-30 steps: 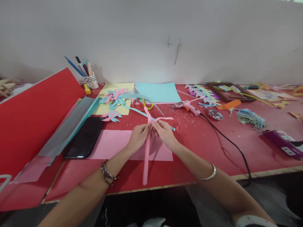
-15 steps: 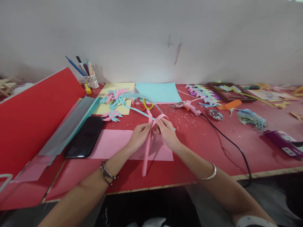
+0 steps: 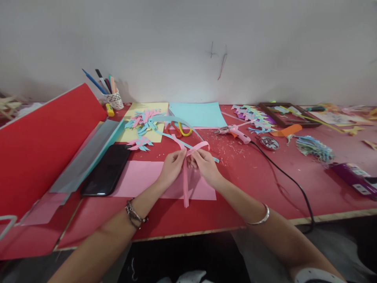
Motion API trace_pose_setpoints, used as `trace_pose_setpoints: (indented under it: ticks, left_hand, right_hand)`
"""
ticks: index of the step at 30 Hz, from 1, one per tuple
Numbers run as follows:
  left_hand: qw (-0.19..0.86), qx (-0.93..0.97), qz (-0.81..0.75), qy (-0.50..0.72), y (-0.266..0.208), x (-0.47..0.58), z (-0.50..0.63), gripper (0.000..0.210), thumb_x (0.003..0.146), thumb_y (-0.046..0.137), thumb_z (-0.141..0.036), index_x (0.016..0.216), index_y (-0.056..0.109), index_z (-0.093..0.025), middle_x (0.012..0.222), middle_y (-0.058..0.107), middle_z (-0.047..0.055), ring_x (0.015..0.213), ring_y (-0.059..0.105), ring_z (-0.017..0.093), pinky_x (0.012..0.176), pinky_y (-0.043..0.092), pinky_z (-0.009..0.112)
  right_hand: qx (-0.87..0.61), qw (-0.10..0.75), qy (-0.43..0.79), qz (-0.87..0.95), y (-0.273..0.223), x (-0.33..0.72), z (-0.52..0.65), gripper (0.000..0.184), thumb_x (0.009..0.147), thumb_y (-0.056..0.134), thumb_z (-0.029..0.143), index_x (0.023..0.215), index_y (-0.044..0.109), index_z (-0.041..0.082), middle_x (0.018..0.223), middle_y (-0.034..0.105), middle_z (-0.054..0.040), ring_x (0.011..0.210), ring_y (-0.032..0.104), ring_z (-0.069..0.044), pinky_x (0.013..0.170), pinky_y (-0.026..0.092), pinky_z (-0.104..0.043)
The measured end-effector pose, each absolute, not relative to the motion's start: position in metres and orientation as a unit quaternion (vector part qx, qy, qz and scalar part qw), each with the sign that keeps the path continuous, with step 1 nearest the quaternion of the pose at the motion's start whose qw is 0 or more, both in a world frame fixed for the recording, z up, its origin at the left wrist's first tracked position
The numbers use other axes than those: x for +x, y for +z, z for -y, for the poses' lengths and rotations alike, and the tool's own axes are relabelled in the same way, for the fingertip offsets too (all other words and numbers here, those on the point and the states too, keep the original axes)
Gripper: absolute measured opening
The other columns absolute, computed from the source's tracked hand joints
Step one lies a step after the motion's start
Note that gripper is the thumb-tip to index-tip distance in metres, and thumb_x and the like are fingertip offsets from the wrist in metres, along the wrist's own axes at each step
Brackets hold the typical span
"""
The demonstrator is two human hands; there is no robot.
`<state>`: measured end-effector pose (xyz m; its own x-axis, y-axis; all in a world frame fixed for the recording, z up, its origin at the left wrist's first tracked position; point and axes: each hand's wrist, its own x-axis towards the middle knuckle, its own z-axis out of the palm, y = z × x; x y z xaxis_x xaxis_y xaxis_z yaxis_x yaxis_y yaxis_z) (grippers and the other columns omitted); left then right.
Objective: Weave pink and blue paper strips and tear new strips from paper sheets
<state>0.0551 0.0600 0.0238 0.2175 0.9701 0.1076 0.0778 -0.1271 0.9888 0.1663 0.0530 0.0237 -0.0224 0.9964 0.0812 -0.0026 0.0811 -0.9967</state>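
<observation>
Pink paper strips (image 3: 185,184) cross between my two hands, with one long end hanging down and a loop curling up at the right. My left hand (image 3: 173,165) pinches them from the left. Thumb and fingers of my right hand (image 3: 204,165) are closed on the looped part. The fingertips of both hands nearly meet, so the crossing is partly hidden. Under the hands lies a pink paper sheet (image 3: 138,179). Just beyond them are a light blue paper strip (image 3: 176,139) and scissors (image 3: 185,131) with red and yellow handles.
A black phone (image 3: 107,171) and a red folder (image 3: 50,145) are at the left. Braided paper pieces (image 3: 145,120) lie on yellow paper. To the right are a pink glue gun (image 3: 238,133) with its black cord (image 3: 282,173), a round tin (image 3: 269,143) and a purple device (image 3: 353,179).
The hanging pink end has swung right and up. The upper left end now leans left, and the loop at the right stands wider. Both hands keep their pinch.
</observation>
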Motion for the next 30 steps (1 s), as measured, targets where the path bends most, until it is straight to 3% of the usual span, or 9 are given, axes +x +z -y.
trace_pose_setpoints:
  ticks: [8,15,20,30]
  left_hand:
    - [0.475,0.637,-0.432,0.427,0.0219,0.0561,-0.0603,0.036,0.079,0.040,-0.033,0.048,0.048,-0.017,0.044,0.048,-0.004,0.044,0.046,0.009,0.049,0.036,0.020]
    - [0.456,0.610,-0.454,0.462,0.0215,0.0538,-0.0609,0.039,0.081,0.038,-0.036,0.048,0.046,-0.017,0.042,0.047,-0.004,0.041,0.043,0.008,0.048,0.036,0.021]
    - [0.492,0.624,-0.428,0.431,0.0234,0.0553,-0.0608,0.038,0.080,0.038,-0.037,0.049,0.049,-0.017,0.043,0.048,-0.004,0.043,0.044,0.009,0.050,0.037,0.021]
    - [0.432,0.626,-0.461,0.456,0.0241,0.0536,-0.0589,0.040,0.079,0.038,-0.040,0.047,0.046,-0.018,0.042,0.048,-0.004,0.043,0.045,0.010,0.049,0.036,0.021]
  right_hand:
    - [-0.462,0.502,0.506,0.528,0.0248,0.1664,-0.0546,0.032,0.070,0.048,0.039,0.048,0.037,0.020,0.039,0.033,0.0090,0.037,0.031,-0.005,0.041,0.027,-0.022]
    - [-0.477,0.472,0.477,0.567,0.0222,0.1661,-0.0541,0.031,0.075,0.042,0.034,0.048,0.041,0.019,0.040,0.037,0.0071,0.037,0.030,-0.005,0.041,0.025,-0.022]
    - [-0.486,0.520,0.472,0.520,0.0235,0.1667,-0.0539,0.032,0.074,0.044,0.036,0.048,0.034,0.020,0.039,0.033,0.0080,0.036,0.032,-0.005,0.041,0.027,-0.021]
    - [-0.467,0.490,0.472,0.565,0.0232,0.1643,-0.0532,0.029,0.073,0.043,0.033,0.049,0.040,0.019,0.041,0.035,0.0076,0.037,0.030,-0.004,0.042,0.027,-0.022]
